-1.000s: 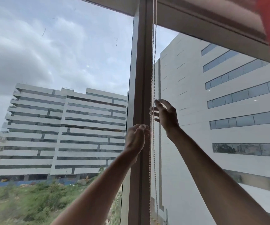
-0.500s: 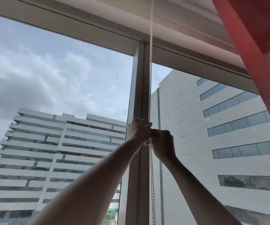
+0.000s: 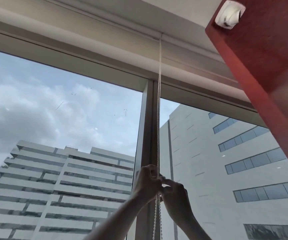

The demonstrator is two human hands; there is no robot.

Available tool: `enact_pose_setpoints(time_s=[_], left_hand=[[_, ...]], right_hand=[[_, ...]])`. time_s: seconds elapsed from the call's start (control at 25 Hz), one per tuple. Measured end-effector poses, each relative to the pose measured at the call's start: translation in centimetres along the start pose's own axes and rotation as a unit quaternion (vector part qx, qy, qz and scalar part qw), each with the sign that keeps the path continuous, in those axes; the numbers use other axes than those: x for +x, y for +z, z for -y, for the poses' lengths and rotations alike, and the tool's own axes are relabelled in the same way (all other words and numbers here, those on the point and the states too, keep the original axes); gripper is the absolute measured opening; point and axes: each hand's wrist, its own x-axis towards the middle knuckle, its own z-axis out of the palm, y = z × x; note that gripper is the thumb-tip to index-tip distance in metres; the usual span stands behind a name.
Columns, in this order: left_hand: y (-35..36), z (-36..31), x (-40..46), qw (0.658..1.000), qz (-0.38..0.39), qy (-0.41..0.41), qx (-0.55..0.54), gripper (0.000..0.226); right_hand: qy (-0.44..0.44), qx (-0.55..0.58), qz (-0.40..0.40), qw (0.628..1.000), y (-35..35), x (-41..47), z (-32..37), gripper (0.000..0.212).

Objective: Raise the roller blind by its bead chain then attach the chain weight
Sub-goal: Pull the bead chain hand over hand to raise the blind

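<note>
A white bead chain [image 3: 159,101] hangs in two strands from the rolled-up cream roller blind [image 3: 94,26] at the window top, running down in front of the grey mullion [image 3: 145,129]. My left hand [image 3: 146,183] is closed on the chain at the mullion. My right hand [image 3: 176,194] sits just right of it and slightly lower, fingers pinching the chain, the two hands touching. Below the hands the chain continues down out of view. No chain weight is visible.
A red wall or column [image 3: 268,70] juts in at the upper right, with a small white fitting [image 3: 229,14] on it. Large glass panes on both sides of the mullion show buildings and cloudy sky outside.
My view has tilted up, showing the blind roll. My right hand, open a second ago, has closed on the chain beside my left hand, and both now grip together.
</note>
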Motion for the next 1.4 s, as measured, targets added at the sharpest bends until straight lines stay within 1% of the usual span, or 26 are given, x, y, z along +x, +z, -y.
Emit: enact_pose_setpoints(time_s=[0.04,0.08,0.12,0.2,0.32,0.48,0.6,0.68,0.76,0.84,0.92,1.08,1.12,1.2,1.28,1.36,1.4], left_hand=[[-0.1,-0.3,-0.1,1.0,0.011,0.013,0.014,0.03],[-0.1,-0.4,-0.1,0.999,0.02,0.023,0.016,0.052],[-0.1,-0.5,-0.2,0.999,0.022,0.028,0.024,0.065],[-0.4,-0.7,-0.3,0.997,0.01,0.048,0.059,0.073],[-0.8,-0.5,-0.4,0.996,0.003,0.054,0.072,0.067],[-1.3,0.3,-1.3,0.998,0.015,0.027,0.048,0.058],[-1.4,1.7,-3.3,0.999,0.045,-0.014,0.006,0.05],[-1.2,2.8,-5.3,0.996,0.066,-0.051,-0.023,0.037],[-1.0,4.0,-7.3,0.993,0.075,-0.073,-0.05,0.022],[-0.6,4.9,-9.0,0.989,0.089,-0.091,-0.082,0.029],[-0.1,5.7,-10.5,0.987,0.09,-0.098,-0.088,0.032],[1.5,7.3,-13.3,0.993,0.024,-0.105,-0.045,0.023],[1.9,7.7,-14.0,0.992,0.025,-0.118,-0.04,0.025],[3.0,8.6,-15.3,0.984,0.074,-0.156,-0.034,0.038],[4.6,9.4,-16.9,0.969,0.139,-0.188,-0.076,0.044],[6.4,10.3,-18.3,0.954,0.163,-0.198,-0.157,0.039],[7.2,10.8,-18.8,0.951,0.153,-0.194,-0.187,0.034]], right_hand=[[0.016,0.015,-0.015,1.0,0.0,0.0,0.2,0.021],[0.024,0.019,-0.029,0.999,0.1,0.0,0.3,0.024],[0.029,0.014,-0.04,0.999,0.1,0.0,0.4,0.028],[0.031,0.004,-0.052,0.998,0.2,-0.2,0.7,0.037],[0.033,0.036,-0.042,0.998,0.2,-0.2,0.6,0.043],[0.041,0.053,-0.023,0.997,0.6,-1.2,0.2,0.037],[0.051,0.083,-0.008,0.995,1.1,-3.6,-0.8,0.029],[0.059,0.094,0.0,0.994,1.7,-6.2,-1.8,0.021],[0.064,0.104,-0.013,0.992,2.4,-9.1,-2.9,0.022],[0.064,0.105,-0.037,0.992,3.1,-11.6,-3.8,0.027],[0.067,0.111,-0.053,0.99,3.5,-13.4,-4.5,0.029],[0.111,0.135,-0.053,0.983,3.8,-16.3,-5.8,0.028],[0.121,0.138,-0.055,0.982,3.8,-17.2,-6.1,0.026],[0.142,0.135,-0.06,0.979,3.8,-19.7,-6.8,0.021],[0.16,0.136,-0.076,0.975,3.7,-22.6,-8.1,0.018],[0.156,0.145,-0.083,0.974,3.4,-24.4,-9.4,0.019],[0.154,0.152,-0.08,0.973,3.3,-24.9,-10.2,0.02]])
